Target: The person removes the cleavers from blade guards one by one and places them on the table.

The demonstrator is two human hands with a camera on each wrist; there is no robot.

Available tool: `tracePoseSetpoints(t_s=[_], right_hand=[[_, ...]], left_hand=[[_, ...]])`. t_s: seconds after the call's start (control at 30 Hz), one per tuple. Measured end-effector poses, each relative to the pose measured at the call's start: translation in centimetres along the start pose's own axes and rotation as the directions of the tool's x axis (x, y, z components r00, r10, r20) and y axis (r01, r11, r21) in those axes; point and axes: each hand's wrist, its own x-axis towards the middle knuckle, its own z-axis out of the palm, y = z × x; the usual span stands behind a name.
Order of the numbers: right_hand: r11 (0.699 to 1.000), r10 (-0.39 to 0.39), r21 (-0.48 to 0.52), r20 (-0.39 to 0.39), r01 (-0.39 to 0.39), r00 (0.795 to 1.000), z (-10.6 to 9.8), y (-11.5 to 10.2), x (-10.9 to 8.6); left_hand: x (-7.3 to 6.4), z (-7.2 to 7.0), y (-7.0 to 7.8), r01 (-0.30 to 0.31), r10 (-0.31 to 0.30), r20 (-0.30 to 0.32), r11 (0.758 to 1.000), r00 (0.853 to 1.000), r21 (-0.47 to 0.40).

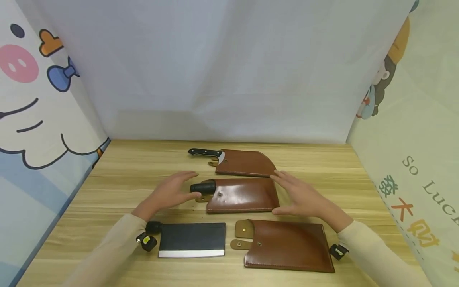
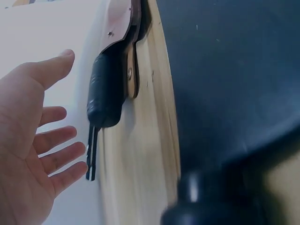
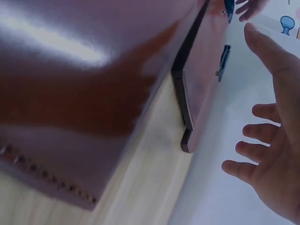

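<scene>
In the middle row, a sheathed knife with a black handle [image 1: 203, 187] lies in a brown leather sheath [image 1: 247, 195]. My left hand [image 1: 172, 192] hovers around that handle with fingers spread, and the left wrist view shows a gap between the palm and the handle [image 2: 106, 89]. At the sheath's right end my right hand [image 1: 301, 195] is spread, its fingertips near the edge; whether they touch it I cannot tell. Below, a bare cleaver [image 1: 192, 239] lies with its handle partly behind my left wrist. An unfilled brown sheath [image 1: 290, 245] lies under my right forearm.
Farther back lies another knife [image 1: 205, 152] in a rounded brown sheath [image 1: 247, 161]. The wooden table [image 1: 136, 159] ends at a white cloth [image 1: 229, 71]. Printed cloths hang left and right. Black wrist cameras [image 1: 147, 242] sit low at both wrists.
</scene>
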Motion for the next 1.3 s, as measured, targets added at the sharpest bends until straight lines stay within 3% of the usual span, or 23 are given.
tracePoseSetpoints(t_s=[0.13,0.3,0.67,0.9,1.3], right_hand=[[0.999,0.001,0.035,0.055,-0.003,0.998,1.0,0.3,1.6],[0.999,-0.003,0.047,0.101,-0.002,0.995,2.3,1.3,3.0],[0.996,0.006,0.085,0.224,-0.026,0.975,4.1,1.6,4.2],[0.995,0.029,0.089,0.227,-0.050,0.974,4.1,1.3,4.3],[0.999,0.042,0.001,0.180,-0.043,0.983,4.2,1.1,4.2]], left_hand=[[1.1,0.8,0.1,-0.024,0.024,0.024,1.000,0.999,0.010],[2.1,1.8,0.0,-0.001,0.001,0.064,1.000,0.998,0.011],[3.0,2.9,0.0,0.025,-0.025,0.091,1.000,0.996,-0.007],[3.1,3.3,0.2,0.032,-0.030,0.097,0.999,0.995,-0.012],[3.1,3.6,0.3,-0.015,0.015,0.038,1.000,0.999,-0.018]])
